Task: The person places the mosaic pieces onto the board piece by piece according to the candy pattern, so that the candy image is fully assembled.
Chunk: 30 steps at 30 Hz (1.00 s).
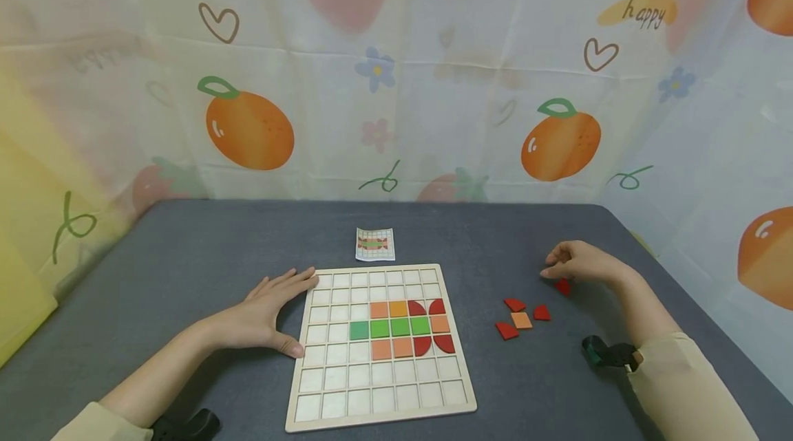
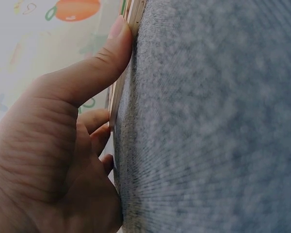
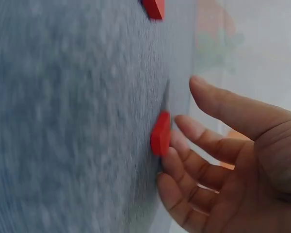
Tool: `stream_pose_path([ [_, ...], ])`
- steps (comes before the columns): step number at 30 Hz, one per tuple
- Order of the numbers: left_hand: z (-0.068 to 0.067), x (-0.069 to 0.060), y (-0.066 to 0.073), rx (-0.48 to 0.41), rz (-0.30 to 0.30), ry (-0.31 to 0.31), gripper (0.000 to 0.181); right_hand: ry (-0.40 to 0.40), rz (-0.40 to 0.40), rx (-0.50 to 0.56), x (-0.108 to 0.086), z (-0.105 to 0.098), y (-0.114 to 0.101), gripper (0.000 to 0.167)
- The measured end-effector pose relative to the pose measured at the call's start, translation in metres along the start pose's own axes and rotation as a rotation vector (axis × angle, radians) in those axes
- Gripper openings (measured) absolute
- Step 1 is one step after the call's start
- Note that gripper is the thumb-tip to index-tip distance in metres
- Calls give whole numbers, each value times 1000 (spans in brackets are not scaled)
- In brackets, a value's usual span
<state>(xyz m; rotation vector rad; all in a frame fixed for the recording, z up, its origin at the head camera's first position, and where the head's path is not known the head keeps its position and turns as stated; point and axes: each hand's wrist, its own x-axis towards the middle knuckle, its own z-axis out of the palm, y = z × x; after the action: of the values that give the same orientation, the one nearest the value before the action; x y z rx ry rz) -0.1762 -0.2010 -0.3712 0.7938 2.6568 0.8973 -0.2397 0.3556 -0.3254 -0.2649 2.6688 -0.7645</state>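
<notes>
We've our L hand (image 1: 266, 317) w/ thumb & fingers spread wide, touching the L rim of the grid board (image 1: 360, 377), approx. square, nr edge slanting up to our R; its green row (image 1: 399, 327) has its long axis L–R. Our R hand (image 1: 582, 264) is loosely curved, thumb apart, fingers by a red tile (image 1: 562, 287) well R of the board; tile's part hidden, so can't tell its long axis or if they touch.
</notes>
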Motion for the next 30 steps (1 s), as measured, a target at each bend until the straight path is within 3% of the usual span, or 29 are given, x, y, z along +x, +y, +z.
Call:
stream_pose_path([
  [8, -2, -1, 3, 11, 2, -8, 113, -143, 130, 75, -15, -13, 11, 33],
  [11, -3, -1, 4, 9, 7, -9, 113, -171, 137, 107, -17, -14, 13, 31],
  [30, -2, -2, 4, 6, 11, -1, 113, -113, 96, 45, -13, -9, 1, 24],
])
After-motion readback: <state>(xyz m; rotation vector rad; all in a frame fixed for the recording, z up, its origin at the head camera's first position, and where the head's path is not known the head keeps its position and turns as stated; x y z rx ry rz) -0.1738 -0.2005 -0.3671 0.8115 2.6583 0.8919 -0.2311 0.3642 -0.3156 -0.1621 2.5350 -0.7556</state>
